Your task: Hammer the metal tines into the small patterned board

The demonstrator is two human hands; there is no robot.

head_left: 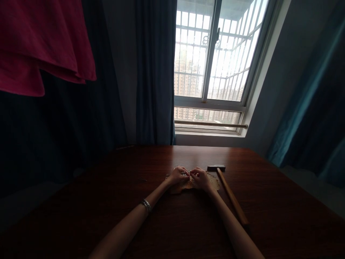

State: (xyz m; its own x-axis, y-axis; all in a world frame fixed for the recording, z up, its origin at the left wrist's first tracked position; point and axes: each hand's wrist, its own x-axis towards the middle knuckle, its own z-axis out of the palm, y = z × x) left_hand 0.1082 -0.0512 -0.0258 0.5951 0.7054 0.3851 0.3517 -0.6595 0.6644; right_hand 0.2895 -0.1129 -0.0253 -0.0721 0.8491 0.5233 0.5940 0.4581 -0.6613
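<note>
My left hand (pixel 179 175) and my right hand (pixel 199 177) are close together near the middle of the table. The fingers of both are bent and pinched toward each other, with a tiny pale thing between them that I cannot make out. Beneath the hands lies a flat tan piece (pixel 215 182) with rows of small marks or holes along its right part. Small whitish bits show by the left fingers. Much of the tan piece is hidden by the hands. A hammer (pixel 232 196) with a dark head and a long wooden handle rests just right of my right hand.
The dark brown wooden table (pixel 129 216) spreads under everything, its far edge below a barred window (pixel 210 54). A blue curtain (pixel 155 72) hangs behind the table. Pink cloth (pixel 54 39) hangs at the upper left. My left wrist wears a metal band (pixel 146 205).
</note>
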